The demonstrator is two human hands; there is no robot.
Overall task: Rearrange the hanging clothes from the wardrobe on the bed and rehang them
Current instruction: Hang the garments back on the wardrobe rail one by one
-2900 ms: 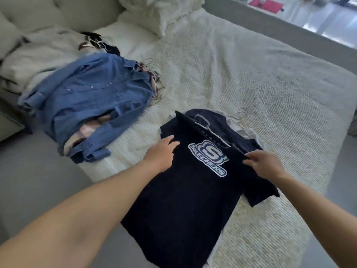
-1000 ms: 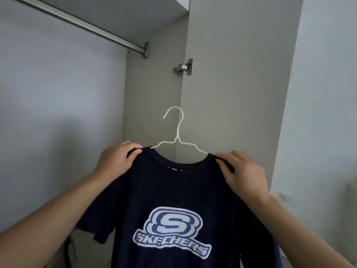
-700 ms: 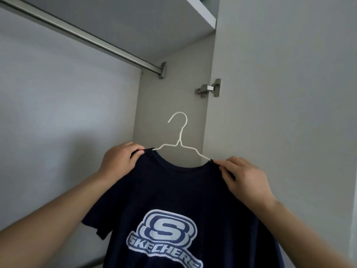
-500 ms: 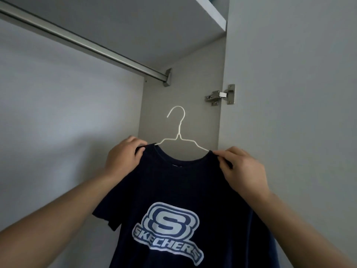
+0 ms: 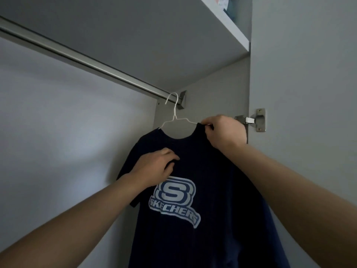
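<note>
Inside wardrobe, view tilted up. Navy shirt [image 5: 193, 238] with white-blue SKECHERS logo [image 5: 174, 202] hangs on a white wire hanger [image 5: 176, 118]. Hanger hook sits over the far right end of the metal rail [image 5: 87, 61], just beside the rail bracket [image 5: 183, 99] on the side panel. Rail runs from 10 o'clock down toward centre. Shirt fills lower centre of view, hem out of frame at 6 o'clock. Right hand [image 5: 225, 132] at shirt's right shoulder, at 1 o'clock from the logo; thumb and fingers pinched together on the collar edge where the hanger wire enters the fabric. Wire emerges just left of the fingertips. Left hand [image 5: 156, 168] lower, on the chest of the shirt just below the neckline, at 11 o'clock from the logo and touching its upper edge; fingers curled onto the cloth, bunching it slightly, whether it truly grips or only presses I cannot tell. Left shoulder of shirt free, above and left of that hand. Both forearms bare, entering from 7 and 4 o'clock. Door hinge [image 5: 251, 119] just right of the right hand, on the door [image 5: 305, 93] edge at 3 o'clock. Shelf [image 5: 222, 22] overhead at 12 to 1 o'clock, with folded items on it, too cropped to tell.
</note>
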